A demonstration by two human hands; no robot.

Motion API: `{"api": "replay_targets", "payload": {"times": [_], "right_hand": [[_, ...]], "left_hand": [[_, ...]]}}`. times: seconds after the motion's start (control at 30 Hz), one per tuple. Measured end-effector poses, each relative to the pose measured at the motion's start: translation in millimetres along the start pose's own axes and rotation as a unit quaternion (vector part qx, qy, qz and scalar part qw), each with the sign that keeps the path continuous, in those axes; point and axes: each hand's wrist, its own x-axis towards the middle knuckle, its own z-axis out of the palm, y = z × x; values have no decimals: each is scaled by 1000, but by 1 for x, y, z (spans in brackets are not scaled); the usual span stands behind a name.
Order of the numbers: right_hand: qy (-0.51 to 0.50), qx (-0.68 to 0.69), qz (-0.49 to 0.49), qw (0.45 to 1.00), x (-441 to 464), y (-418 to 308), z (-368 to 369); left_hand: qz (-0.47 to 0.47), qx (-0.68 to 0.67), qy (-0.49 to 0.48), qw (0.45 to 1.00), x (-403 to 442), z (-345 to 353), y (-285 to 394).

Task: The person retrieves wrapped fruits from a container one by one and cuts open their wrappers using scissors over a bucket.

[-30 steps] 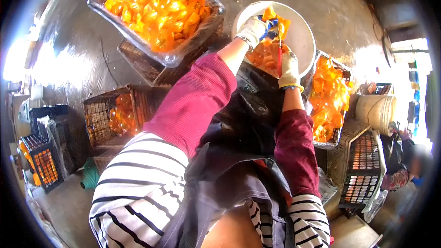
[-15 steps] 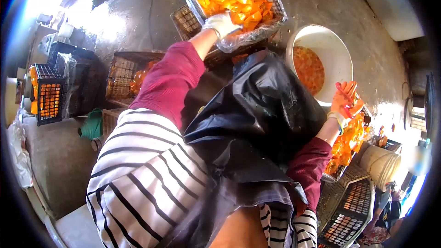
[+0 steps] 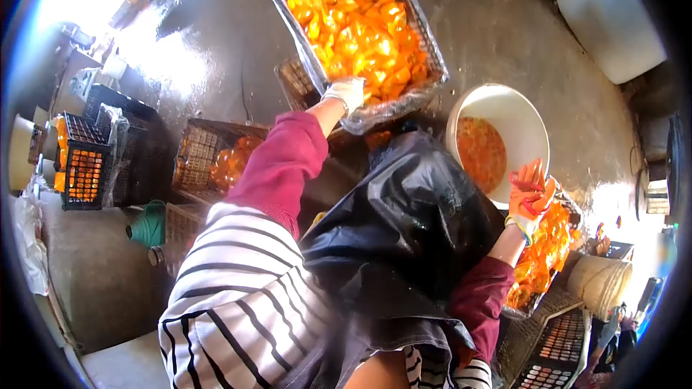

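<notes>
My left hand (image 3: 347, 94), in a white glove, is at the near edge of a plastic-lined crate (image 3: 433, 65) filled with orange pieces (image 3: 360, 32). Its fingertips are hidden, so its grip does not show. Beside the near right rim of a white bucket (image 3: 522, 126), my right hand (image 3: 531, 191) is turned palm side up in an orange-palmed glove. Its fingers are curled around something red, too small to make out. Reddish-orange contents (image 3: 481, 155) lie inside the bucket. Another crate of orange pieces (image 3: 544, 252) stands just below my right hand.
A black apron (image 3: 411, 209) covers my lap. At left are a brown crate (image 3: 196, 155), a black crate (image 3: 85, 173) and a green object (image 3: 148, 223). A beige bucket (image 3: 600, 284) and stacked crates (image 3: 559, 349) stand at lower right. Part of another person (image 3: 623, 338) shows at the far right.
My left hand has gone from the white bucket to the crate of orange pieces. My right hand has left the bucket's inside and turned palm up beside the rim. The view has shifted.
</notes>
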Motion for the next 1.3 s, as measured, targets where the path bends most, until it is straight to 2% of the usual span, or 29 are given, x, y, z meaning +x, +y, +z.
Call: {"api": "replay_targets", "payload": {"times": [0.07,0.1,0.13,0.17,0.2,0.27,0.3,0.37,0.4,0.43,0.47,0.5,0.53,0.57,0.6,0.63,0.7,0.73,0.77,0.83,0.87,0.97,1.0,1.1,1.13,1.23,1.27,1.3], "right_hand": [[16,-26,-16,999,-11,6,19],[26,-40,-23,999,-15,7,25],[18,-34,-19,999,-12,7,22],[13,-46,-14,999,-8,7,18],[9,-59,-8,998,-4,8,15],[1,-89,-7,996,-9,11,21],[-26,-104,24,994,-4,11,12],[-77,-134,83,985,5,10,-1],[-24,-109,44,993,5,17,2],[-53,-162,29,985,8,19,-9],[-81,-214,11,973,8,21,-14],[-156,-230,28,960,10,22,-19],[-230,-245,42,941,7,24,-16],[-250,-241,52,936,6,27,-11],[-269,-237,61,931,5,31,-6],[-158,-236,70,956,-13,45,31],[-162,-348,121,915,-13,49,33],[-156,-359,142,909,-7,54,22],[-142,-418,79,894,-7,61,17],[-202,-490,-2,848,2,68,8],[-188,-488,15,852,0,68,8],[-172,-489,48,854,2,66,14],[-179,-497,50,847,3,65,13],[-190,-535,48,822,8,65,10],[-191,-549,44,812,6,64,12],[-134,-447,103,879,-6,59,20],[-149,-525,42,837,-8,61,21],[-164,-596,-20,786,-9,63,21]], "left_hand": [[-102,-182,-34,977,3,-42,10],[-150,-272,-52,949,5,-57,14],[-183,-422,-26,888,7,-65,14],[-211,-561,-1,801,7,-71,12],[-235,-684,24,690,6,-75,10],[-250,-834,27,492,5,-90,9],[-301,-786,66,536,5,-90,18],[-284,-787,90,541,14,-87,31],[-274,-800,93,525,19,-86,41],[-195,-841,83,497,44,-60,40],[-138,-840,85,519,49,-56,61],[-80,-836,84,537,56,-51,84],[-61,-877,32,475,62,-47,108],[-42,-912,-22,408,68,-41,136],[-37,-921,35,386,81,-28,169],[-75,-868,86,482,69,-41,198],[-123,-853,45,506,55,-48,232],[-145,-813,35,563,39,-58,244],[-120,-808,1,576,38,-47,245],[-79,-696,-36,712,38,-42,247],[-57,-703,-63,706,41,-34,249],[113,-730,-51,672,33,-38,258],[165,-679,-16,715,35,-36,259],[71,-691,-85,714,25,-58,258],[42,-657,-62,750,28,-57,258],[-59,-604,-39,794,27,-61,254],[-69,-647,-40,758,31,-52,253],[-34,-671,-51,739,33,-44,254]]}}
